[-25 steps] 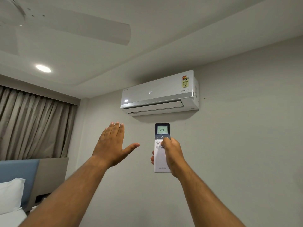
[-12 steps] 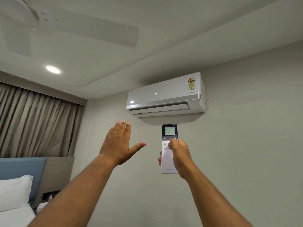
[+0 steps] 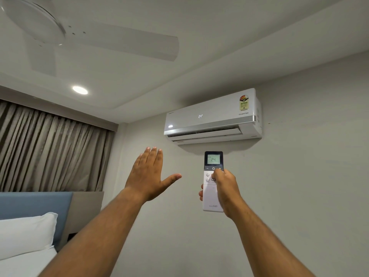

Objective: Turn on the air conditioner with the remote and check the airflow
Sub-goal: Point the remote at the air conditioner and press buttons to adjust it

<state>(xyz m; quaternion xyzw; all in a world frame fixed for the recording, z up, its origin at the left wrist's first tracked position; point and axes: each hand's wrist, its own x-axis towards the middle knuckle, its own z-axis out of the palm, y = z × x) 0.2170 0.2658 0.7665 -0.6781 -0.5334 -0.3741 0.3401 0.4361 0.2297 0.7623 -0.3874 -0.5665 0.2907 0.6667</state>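
Note:
A white air conditioner (image 3: 212, 116) hangs high on the wall, its panel reading 24 and its lower flap slightly open. My right hand (image 3: 226, 188) grips a white remote (image 3: 212, 194) upright below the unit, thumb resting on the buttons under the lit screen that shows 24. My left hand (image 3: 148, 173) is raised flat to the left of the remote, below the unit's left end, fingers together and thumb spread, holding nothing.
A white ceiling fan (image 3: 60, 31) is overhead at the upper left, with a lit round ceiling lamp (image 3: 79, 90) behind it. Grey curtains (image 3: 50, 150) cover the left wall. A bed with a blue headboard (image 3: 34, 204) and white pillow (image 3: 26, 232) lies at the lower left.
The view has shifted so the air conditioner, both hands and the remote sit a little further right in the picture. The flap has opened slightly. Hand poses are unchanged.

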